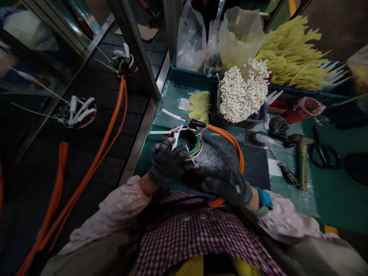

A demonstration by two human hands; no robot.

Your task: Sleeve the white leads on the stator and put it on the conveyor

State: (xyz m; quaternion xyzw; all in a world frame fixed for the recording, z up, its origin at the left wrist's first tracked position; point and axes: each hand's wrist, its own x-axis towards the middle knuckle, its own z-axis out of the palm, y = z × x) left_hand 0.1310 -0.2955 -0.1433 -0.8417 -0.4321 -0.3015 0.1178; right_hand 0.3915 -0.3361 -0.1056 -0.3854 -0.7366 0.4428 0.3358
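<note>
While gloved left hand point(168, 161) curls against ring-shaped coil point(197, 145), right hand point(227, 184) blurred near smooth orange cable point(238, 150); hands' grip unclear.

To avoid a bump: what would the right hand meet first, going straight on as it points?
Most likely the left hand: the right hand points leftward at it, though blur and depth leave contact unclear.

Green-topped desk point(327, 203) carries a wound stator point(198, 147) near mid-view. From the stator: yellow slips point(200, 102) on clear plastic point(172, 104), 1 o'clock; white-tipped bundle point(241, 94) in a box, 1–2 o'clock; hammer point(301, 166), screwdriver point(288, 173), scissors point(322, 146), about 3 o'clock.
</note>
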